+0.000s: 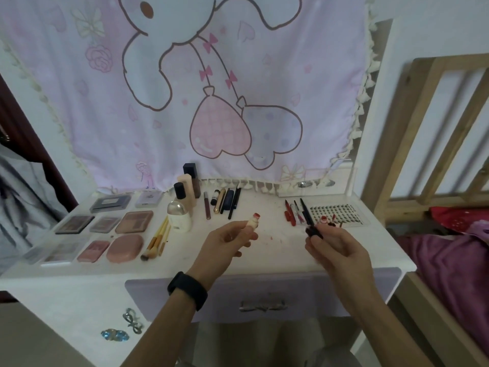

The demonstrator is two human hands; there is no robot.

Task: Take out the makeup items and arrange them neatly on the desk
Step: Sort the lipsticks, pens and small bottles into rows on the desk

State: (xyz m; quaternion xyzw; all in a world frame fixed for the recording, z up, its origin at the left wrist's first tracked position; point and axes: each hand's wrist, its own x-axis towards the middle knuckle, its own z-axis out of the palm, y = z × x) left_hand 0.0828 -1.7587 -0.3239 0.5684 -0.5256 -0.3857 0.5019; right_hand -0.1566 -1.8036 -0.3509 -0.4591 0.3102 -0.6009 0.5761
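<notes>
At the far left of the white desk (pixel 275 256) the flat cases lie in rows: a dark grey palette (pixel 110 203) and a small lilac compact (pixel 149 198) at the back, three brown-toned palettes (pixel 105 223) in front of them, then clear cases (pixel 60 254), a pink case (pixel 93 250) and a rounded pink compact (pixel 125 248) nearest the front edge. Just right of these, a bundle of yellow-handled brushes (pixel 158 235) lies slanted, bristles toward the front. Behind the brushes stand several bottles (pixel 188 193), the round clear-capped one in front. Next comes a row of slim tubes and pencils (pixel 222 202), laid side by side pointing away. The left hand (pixel 230 241), a black wristband (pixel 188 290) on its wrist, is held above the middle of the desk, palm turned up, fingers curled round a small pale tube with a red top (pixel 253 220) that sticks out past the fingertips. Below it is the lilac drawer front (pixel 304 287). The right hand (pixel 336 247) is raised above the desk too, well apart from the left, its fingertips pinching a thin black stick (pixel 307 213) that points up and away. Just behind it lie red pens (pixel 291 214), and beside those a sheet of false lashes (pixel 336 211). Further right is a bed with purple bedding (pixel 455 260). A pink cartoon cloth (pixel 198 88) hangs behind the desk.
</notes>
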